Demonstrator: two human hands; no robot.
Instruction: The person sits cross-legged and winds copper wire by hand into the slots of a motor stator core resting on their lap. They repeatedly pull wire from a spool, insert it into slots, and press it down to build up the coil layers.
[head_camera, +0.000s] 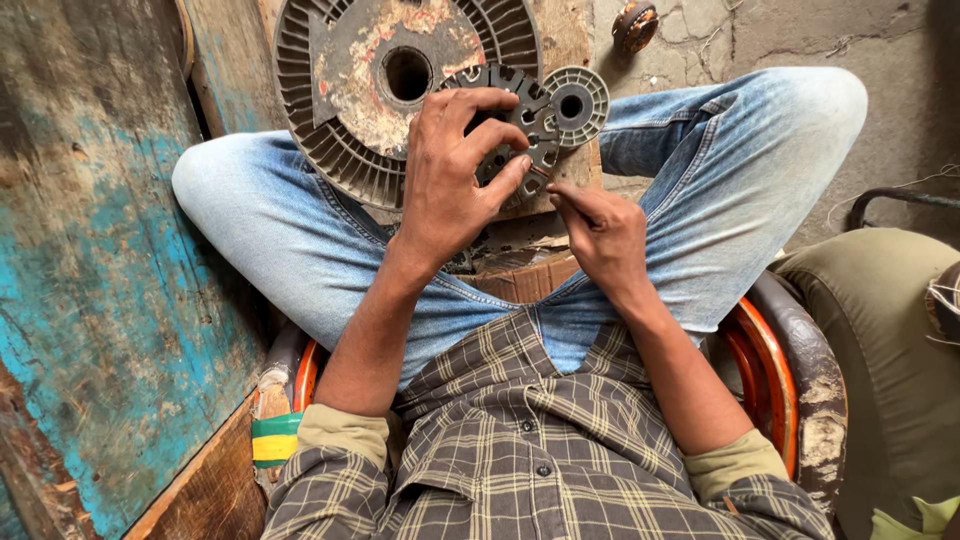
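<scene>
Slotted core in the grip, balanced over the lap

Left hand (452, 180) curls its fingers around the slotted core (520, 125), propped on the finned housing (340, 90); beside it, right hand (600, 232) presses its fingertips together, on what I cannot tell. Loose grip, and that core could slide off between the knees.

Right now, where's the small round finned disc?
Head view, top centre-right: the small round finned disc sits beside the large rusty finned disc, right of the slotted core under the left hand.
</scene>
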